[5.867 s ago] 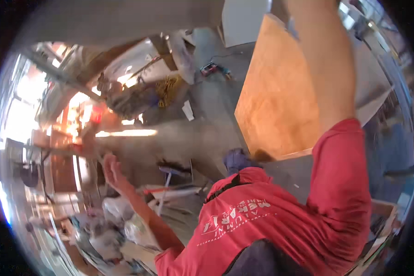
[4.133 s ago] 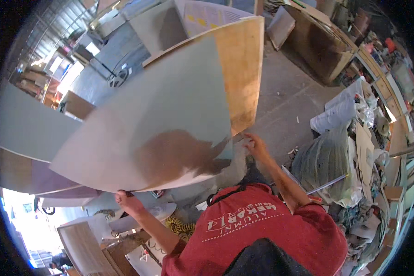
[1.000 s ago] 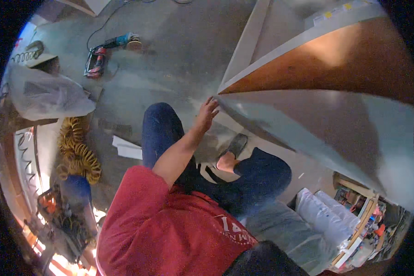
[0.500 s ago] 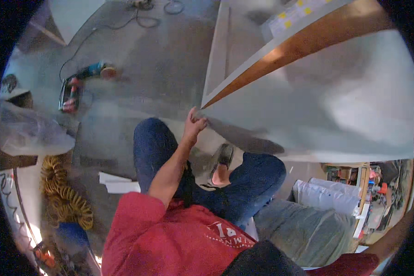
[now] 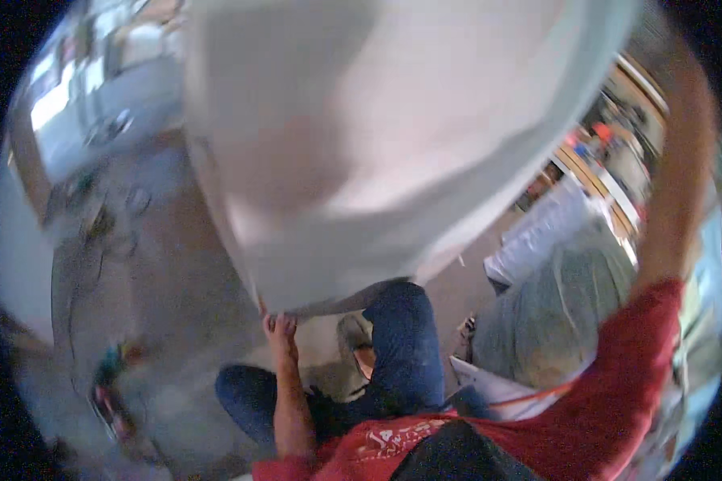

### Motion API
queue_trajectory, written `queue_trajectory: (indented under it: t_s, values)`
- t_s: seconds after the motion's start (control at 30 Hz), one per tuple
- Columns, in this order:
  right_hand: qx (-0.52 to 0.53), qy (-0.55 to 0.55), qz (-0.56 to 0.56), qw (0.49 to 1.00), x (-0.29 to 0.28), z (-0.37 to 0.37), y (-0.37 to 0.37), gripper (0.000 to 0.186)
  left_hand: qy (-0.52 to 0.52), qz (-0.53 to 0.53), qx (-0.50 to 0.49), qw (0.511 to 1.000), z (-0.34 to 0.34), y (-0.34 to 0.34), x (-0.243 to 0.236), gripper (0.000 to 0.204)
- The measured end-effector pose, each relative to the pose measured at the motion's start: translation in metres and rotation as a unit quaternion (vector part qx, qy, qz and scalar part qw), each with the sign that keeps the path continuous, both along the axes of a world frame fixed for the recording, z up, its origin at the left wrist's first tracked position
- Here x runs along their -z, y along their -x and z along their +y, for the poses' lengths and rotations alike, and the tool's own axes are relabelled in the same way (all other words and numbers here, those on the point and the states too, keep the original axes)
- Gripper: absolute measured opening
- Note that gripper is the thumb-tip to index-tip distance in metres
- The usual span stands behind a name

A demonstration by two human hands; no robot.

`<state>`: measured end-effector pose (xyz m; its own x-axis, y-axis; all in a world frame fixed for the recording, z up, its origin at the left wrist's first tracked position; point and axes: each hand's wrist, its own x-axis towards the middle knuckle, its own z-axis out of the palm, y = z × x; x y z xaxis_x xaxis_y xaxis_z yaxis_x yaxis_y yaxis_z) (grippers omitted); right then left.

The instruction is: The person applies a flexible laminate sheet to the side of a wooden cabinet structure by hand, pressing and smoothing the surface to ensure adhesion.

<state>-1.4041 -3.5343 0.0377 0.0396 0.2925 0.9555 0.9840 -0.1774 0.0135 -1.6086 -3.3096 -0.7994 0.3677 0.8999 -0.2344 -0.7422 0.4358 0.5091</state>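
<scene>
A large pale panel (image 5: 385, 120) fills the upper middle, upright before me, with curved-looking edges and patches of shadow. My left hand (image 5: 281, 329) is at its lower left corner, fingers closed on the edge. My right arm (image 5: 674, 176) reaches up along the right side, past the panel's right edge; its hand is lost in blur and darkness at the top rim, so I cannot see its fingers. My bent legs (image 5: 401, 337) in dark jeans are below the panel, with one knee near the panel's bottom edge.
Blurred power tools (image 5: 112, 393) and a cord lie on the floor at lower left. A pale board (image 5: 24, 256) stands at the left. On the right are white wrapped rolls (image 5: 537, 224), a greenish-grey covered bundle (image 5: 553, 313) and a cluttered shelf (image 5: 610, 144).
The panel now fills the upper view, hiding the wooden face seen earlier. My right arm has risen high on the right. The view has shifted, putting the floor tools lower.
</scene>
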Motion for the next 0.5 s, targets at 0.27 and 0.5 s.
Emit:
queue_trajectory:
  t_s: [0.27, 0.5]
  values:
    - [-0.290, -0.133, 0.459, 0.829, 0.248, -0.041, -0.166, 0.079, -0.038, 0.048, 0.028, 0.998, 0.006, 0.007, -0.035, 0.040]
    - [-0.308, -0.197, 0.526, 0.768, 0.275, -0.075, -0.198, 0.065, -0.007, 0.037, 0.016, 0.999, -0.008, 0.007, -0.037, 0.041]
